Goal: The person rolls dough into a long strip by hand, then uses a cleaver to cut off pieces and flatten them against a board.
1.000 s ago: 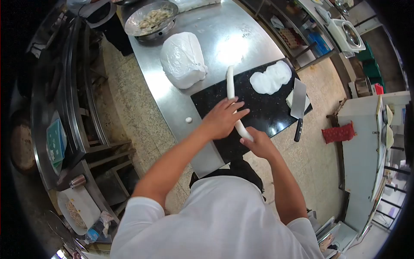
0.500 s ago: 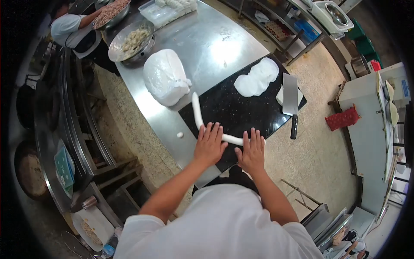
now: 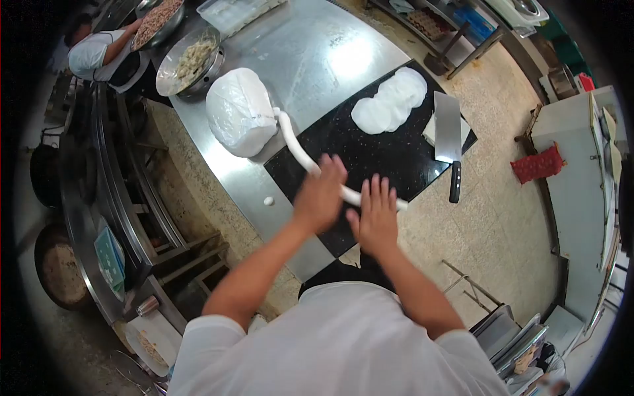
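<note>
A long white dough rope [image 3: 295, 146] lies across the near side of a black board [image 3: 343, 158], one end by the plastic-covered dough mass, the other past the board's edge. My left hand [image 3: 321, 193], smeared by motion, lies over the rope's middle with fingers stretched out. Flat on the rope nearer its right end is my right hand [image 3: 375, 214], fingers extended and thumb apart. Both hands hide parts of the rope. Overlapping thin white dough rounds [image 3: 389, 102] rest on the board's far part. A cleaver [image 3: 448, 129] lies at its right corner over a white block, handle overhanging.
Left of the board sits a large dough mass [image 3: 241, 112] under plastic on the steel table [image 3: 297, 46]. A small dough ball [image 3: 269, 200] lies nearer. Beyond are a bowl of filling [image 3: 191, 63], a clear plastic container [image 3: 231, 16] and another person [image 3: 96, 56] at a bowl.
The rope's left end now reaches farther up, next to the covered dough, and its curve is straighter. My hands remain on it, the left now blurred. The whole view has shifted slightly.
</note>
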`<control>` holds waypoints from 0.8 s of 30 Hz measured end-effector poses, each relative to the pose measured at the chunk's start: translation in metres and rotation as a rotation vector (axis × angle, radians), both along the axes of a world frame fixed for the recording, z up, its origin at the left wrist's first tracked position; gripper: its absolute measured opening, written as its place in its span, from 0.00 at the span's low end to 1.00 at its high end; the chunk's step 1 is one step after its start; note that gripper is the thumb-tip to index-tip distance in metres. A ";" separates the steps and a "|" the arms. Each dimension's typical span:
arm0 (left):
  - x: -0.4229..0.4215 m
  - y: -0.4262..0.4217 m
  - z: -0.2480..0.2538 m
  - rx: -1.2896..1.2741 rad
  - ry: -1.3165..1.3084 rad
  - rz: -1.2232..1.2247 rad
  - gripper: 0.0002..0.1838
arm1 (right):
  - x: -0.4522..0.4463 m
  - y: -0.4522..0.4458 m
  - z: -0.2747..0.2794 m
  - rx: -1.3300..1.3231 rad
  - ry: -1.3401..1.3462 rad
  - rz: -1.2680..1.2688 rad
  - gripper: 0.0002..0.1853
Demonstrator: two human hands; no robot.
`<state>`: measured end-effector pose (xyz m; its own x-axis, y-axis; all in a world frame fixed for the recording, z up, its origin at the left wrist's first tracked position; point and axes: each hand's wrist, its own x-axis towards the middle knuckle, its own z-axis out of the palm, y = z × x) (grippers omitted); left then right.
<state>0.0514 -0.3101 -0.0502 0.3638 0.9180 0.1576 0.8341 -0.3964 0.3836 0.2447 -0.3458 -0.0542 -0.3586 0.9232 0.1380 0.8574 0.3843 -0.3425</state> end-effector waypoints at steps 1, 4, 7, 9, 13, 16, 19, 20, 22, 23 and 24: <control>0.019 -0.028 -0.014 -0.024 -0.092 -0.106 0.31 | 0.002 -0.027 0.005 -0.091 -0.029 0.030 0.40; 0.058 -0.065 -0.008 -0.109 -0.151 -0.003 0.35 | 0.018 -0.035 -0.003 -0.125 0.040 0.045 0.32; 0.057 -0.015 -0.011 -0.034 -0.015 0.073 0.37 | 0.023 0.008 -0.008 -0.075 -0.070 -0.007 0.30; 0.055 0.037 -0.008 0.090 0.088 0.132 0.37 | 0.014 0.058 -0.007 0.043 -0.155 -0.104 0.31; 0.039 0.103 -0.014 0.226 0.164 0.169 0.36 | 0.017 0.112 -0.009 0.204 -0.123 -0.190 0.33; 0.016 0.071 -0.004 0.169 0.176 0.027 0.35 | 0.016 0.087 -0.004 0.184 -0.107 -0.142 0.35; -0.020 -0.008 -0.011 0.025 0.080 -0.020 0.34 | 0.019 0.005 -0.003 -0.007 -0.047 -0.010 0.40; -0.028 -0.036 -0.016 -0.001 0.121 0.007 0.35 | 0.023 -0.022 0.001 -0.078 -0.049 0.056 0.42; -0.034 -0.072 -0.018 -0.022 0.167 0.055 0.35 | 0.026 -0.054 -0.001 -0.126 -0.038 0.060 0.41; -0.034 -0.077 -0.017 -0.019 0.169 0.071 0.35 | 0.027 -0.054 -0.001 -0.111 -0.039 0.066 0.40; -0.036 -0.068 -0.015 -0.009 0.198 0.059 0.36 | 0.029 -0.039 -0.003 -0.097 -0.042 0.062 0.40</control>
